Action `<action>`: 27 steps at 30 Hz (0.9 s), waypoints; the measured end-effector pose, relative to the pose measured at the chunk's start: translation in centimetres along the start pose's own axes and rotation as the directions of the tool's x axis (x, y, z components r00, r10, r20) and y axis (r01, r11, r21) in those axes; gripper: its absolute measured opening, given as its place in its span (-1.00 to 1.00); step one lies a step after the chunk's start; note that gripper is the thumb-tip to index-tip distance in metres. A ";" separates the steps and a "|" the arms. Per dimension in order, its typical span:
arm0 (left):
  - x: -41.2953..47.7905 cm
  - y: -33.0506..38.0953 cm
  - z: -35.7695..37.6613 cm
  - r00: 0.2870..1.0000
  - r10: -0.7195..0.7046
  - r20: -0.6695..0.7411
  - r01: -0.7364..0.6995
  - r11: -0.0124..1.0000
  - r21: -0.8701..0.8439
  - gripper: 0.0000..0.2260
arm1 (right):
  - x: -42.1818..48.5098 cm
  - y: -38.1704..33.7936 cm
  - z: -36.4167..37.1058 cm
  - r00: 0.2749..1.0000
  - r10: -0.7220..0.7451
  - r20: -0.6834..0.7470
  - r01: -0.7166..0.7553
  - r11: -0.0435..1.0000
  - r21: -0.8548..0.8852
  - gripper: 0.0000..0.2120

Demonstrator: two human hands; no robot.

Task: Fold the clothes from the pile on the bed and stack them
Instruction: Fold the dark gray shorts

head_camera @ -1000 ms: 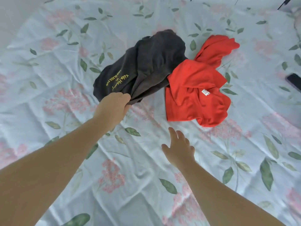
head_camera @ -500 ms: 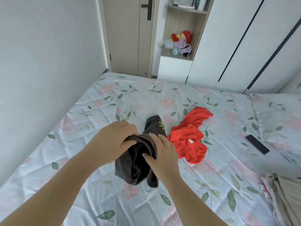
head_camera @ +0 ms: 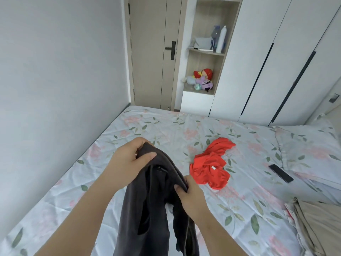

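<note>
Dark shirt (head_camera: 158, 206) hangs above the bed (head_camera: 129, 130), left of the red shirt (head_camera: 212, 169). Left hand (head_camera: 127, 159) and right hand (head_camera: 191, 194) each pinch its upper edge, fingers curled round cloth. Recommend finding both shoulders, spreading it flat, then folding.

Dark garment (head_camera: 147, 209): matt, soft cloth. Red garment (head_camera: 210, 170): matt cloth. Bed (head_camera: 166, 130) sheet: wrinkled printed cloth. Phone (head_camera: 280, 173): glossy. Door (head_camera: 153, 52): matt wood-look.
</note>
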State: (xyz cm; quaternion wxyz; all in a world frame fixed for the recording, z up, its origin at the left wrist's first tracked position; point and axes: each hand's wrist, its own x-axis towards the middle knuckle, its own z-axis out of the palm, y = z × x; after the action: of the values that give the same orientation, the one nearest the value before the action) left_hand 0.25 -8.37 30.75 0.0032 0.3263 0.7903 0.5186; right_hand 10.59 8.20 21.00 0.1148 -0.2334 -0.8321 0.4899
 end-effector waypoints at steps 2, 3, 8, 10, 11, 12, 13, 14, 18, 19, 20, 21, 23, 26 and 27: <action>-0.1 -0.2 -0.9 1.000 -0.017 0.010 0.017 0.999 -0.027 -0.88 | 0.0 -0.5 -1.0 0.999 -0.021 -0.036 0.022 0.999 0.031 -0.73; -0.1 -0.4 -1.3 0.999 -0.037 0.024 0.037 0.998 -0.041 -0.85 | 0.0 -1.0 -1.6 0.999 -0.029 -0.040 0.031 0.999 0.036 -0.71; 0.5 -1.2 -3.2 0.985 -0.042 0.167 0.045 0.999 -0.015 -0.69 | 0.3 -3.8 -4.4 0.995 -0.093 0.037 0.096 0.990 -0.101 -0.66; 0.7 -1.0 -3.3 0.963 -0.020 0.270 0.012 0.999 0.032 -0.70 | 0.4 -5.0 -5.1 0.988 -0.145 0.051 0.151 0.973 -0.177 -0.64; 0.8 -0.9 -3.2 0.944 -0.010 0.329 -0.012 0.998 0.064 -0.70 | 0.4 -5.5 -5.5 0.983 -0.172 0.068 0.183 0.964 -0.195 -0.64; 0.9 -0.8 -3.0 0.924 -0.006 0.383 -0.034 0.995 0.097 -0.71 | 0.5 -5.8 -5.8 0.976 -0.196 0.090 0.210 0.957 -0.199 -0.64; 1.2 -0.7 -3.0 0.907 -0.001 0.422 -0.058 0.990 0.127 -0.75 | 0.6 -6.1 -6.3 0.970 -0.216 0.115 0.235 0.953 -0.191 -0.65; 1.6 -0.4 -3.0 0.898 0.006 0.440 -0.083 0.984 0.155 -0.82 | 0.7 -6.3 -6.7 0.962 -0.231 0.146 0.255 0.950 -0.178 -0.66; 4.1 1.3 -4.1 0.904 0.104 0.415 -0.188 0.968 0.166 -0.88 | 1.3 -7.2 -8.3 0.934 -0.226 0.276 0.286 0.937 -0.200 -0.83; 4.8 1.9 -4.3 0.913 0.131 0.387 -0.207 0.965 0.161 -0.84 | 1.6 -7.1 -8.7 0.935 -0.194 0.298 0.268 0.935 -0.232 -0.85; 5.4 2.5 -4.5 0.925 0.144 0.351 -0.205 0.969 0.142 -0.82 | 1.8 -6.9 -9.1 0.934 -0.158 0.322 0.249 0.931 -0.267 -0.86; 6.0 2.9 -4.8 0.936 0.150 0.319 -0.193 0.975 0.108 -0.83 | 2.1 -6.4 -9.4 0.930 -0.124 0.346 0.234 0.926 -0.296 -0.87; 6.9 3.6 -5.6 0.935 0.175 0.309 -0.208 0.975 0.080 -0.85 | 2.4 -5.4 -9.9 0.929 -0.096 0.357 0.213 0.928 -0.306 -0.91; 7.7 3.6 -6.8 0.842 0.296 0.451 -0.487 0.776 0.400 -0.80 | 2.9 -4.9 -10.5 0.967 -0.130 0.221 0.191 0.942 -0.278 -0.82; 8.0 3.3 -7.0 0.789 0.333 0.516 -0.605 0.567 0.559 -0.70 | 3.1 -5.2 -10.7 0.973 -0.147 0.176 0.192 0.942 -0.275 -0.77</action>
State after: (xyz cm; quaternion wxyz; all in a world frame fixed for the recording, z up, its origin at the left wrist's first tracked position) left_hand -6.78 -9.14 39.35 -0.1193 0.5910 0.7924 0.0927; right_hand 10.94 15.73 30.68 0.0573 -0.1367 -0.9183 0.3671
